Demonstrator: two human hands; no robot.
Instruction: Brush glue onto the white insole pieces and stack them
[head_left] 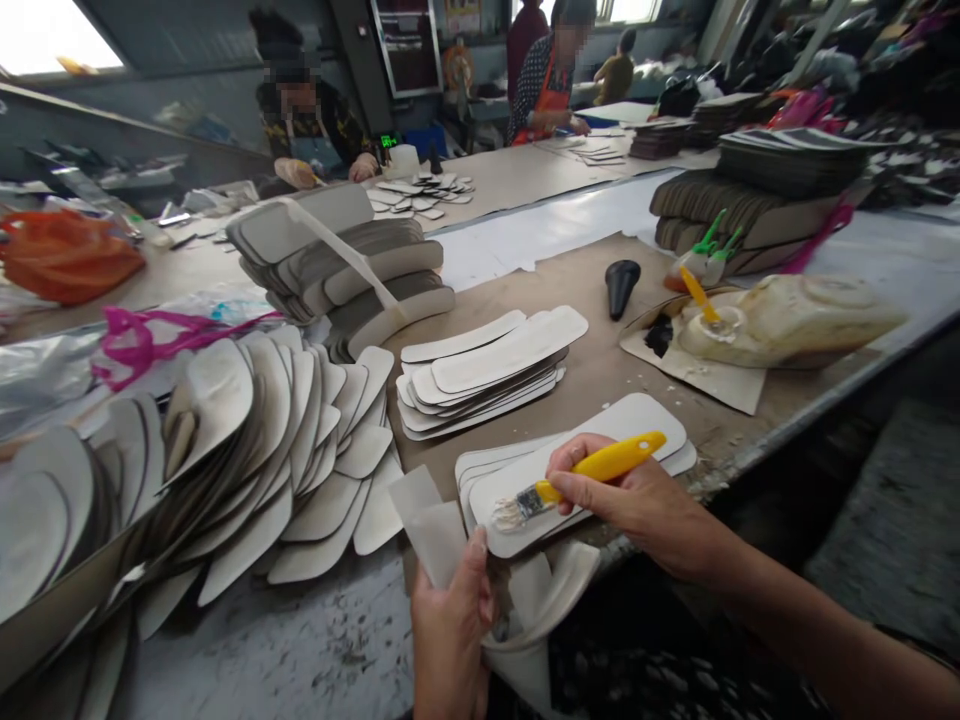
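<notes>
My right hand [626, 495] grips a yellow-handled paintbrush [611, 458]. Its bristles, coated in whitish paste, rest on the top piece of a stack of pale rounded panels [637, 425]. At the near left corner of that stack, my left hand [454, 620] is closed on thin whitish strips [435, 525] that stick up past the thumb. More pale strips [547, 600] hang by the table edge beside the left wrist. Just beyond lies another pile of pale panels [510, 350].
Many fanned panels [277, 430] cover the left side. A paste-stained plastic jug [802, 320] lies on its side at right, near a black cone-shaped object [621, 285] and green-tipped bottles [709, 255]. Tall panel stacks [352, 250] stand behind. Co-workers [307, 130] work across the table.
</notes>
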